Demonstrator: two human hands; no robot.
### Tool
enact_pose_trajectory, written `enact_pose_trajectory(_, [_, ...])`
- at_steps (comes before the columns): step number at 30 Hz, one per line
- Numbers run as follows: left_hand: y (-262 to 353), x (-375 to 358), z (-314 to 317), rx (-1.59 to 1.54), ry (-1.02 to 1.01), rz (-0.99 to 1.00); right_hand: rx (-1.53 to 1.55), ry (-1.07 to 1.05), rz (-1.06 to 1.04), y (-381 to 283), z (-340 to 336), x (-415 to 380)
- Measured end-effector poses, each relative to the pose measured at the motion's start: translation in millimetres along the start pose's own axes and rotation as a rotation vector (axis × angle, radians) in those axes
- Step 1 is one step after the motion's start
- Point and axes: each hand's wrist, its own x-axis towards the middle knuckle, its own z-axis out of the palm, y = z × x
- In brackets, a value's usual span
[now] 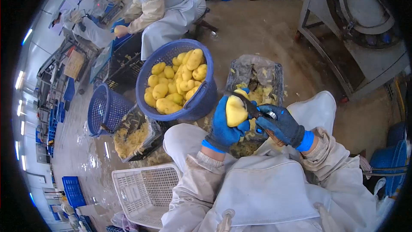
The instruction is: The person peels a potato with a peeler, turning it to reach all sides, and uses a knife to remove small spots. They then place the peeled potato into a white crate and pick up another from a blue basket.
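My left hand (224, 125), in a blue glove, is wrapped round a peeled yellow potato (235, 112) above my lap. My right hand (282, 125), gloved in dark blue, grips a knife (252, 108); its dark blade lies against the potato's upper right side, and a brownish handle end shows below the fingers. Beneath both hands stands a plastic-lined crate (278, 77) with pale peelings in it. Ahead and to the left, a blue basket (143, 66) is filled with many yellow potatoes (179, 83).
A second blue basket (98, 107) tilts beside another lined crate of peelings (133, 139). A white crate (143, 184) sits by my left leg. Across from me, a person in white (156, 8) holds a potato. A metal machine (356, 30) stands at right.
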Motion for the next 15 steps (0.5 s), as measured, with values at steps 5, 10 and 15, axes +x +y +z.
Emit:
enact_pose_trajectory(5, [2.9, 1.5, -13.2, 1.024, -0.255, 0.450, 0.068, -0.160, 0.189, -14.2, -10.2, -4.6])
enact_pose_trajectory(10, [-8.6, 4.9, -6.2, 1.146, -0.080, 0.588, -0.950, 0.134, -0.532, 9.2, -1.2, -2.1])
enact_pose_trajectory(15, [-6.9, 24.5, -14.3, -0.306, 0.195, -0.106, -0.949, 0.260, -0.704, 20.6, -14.8, 6.3])
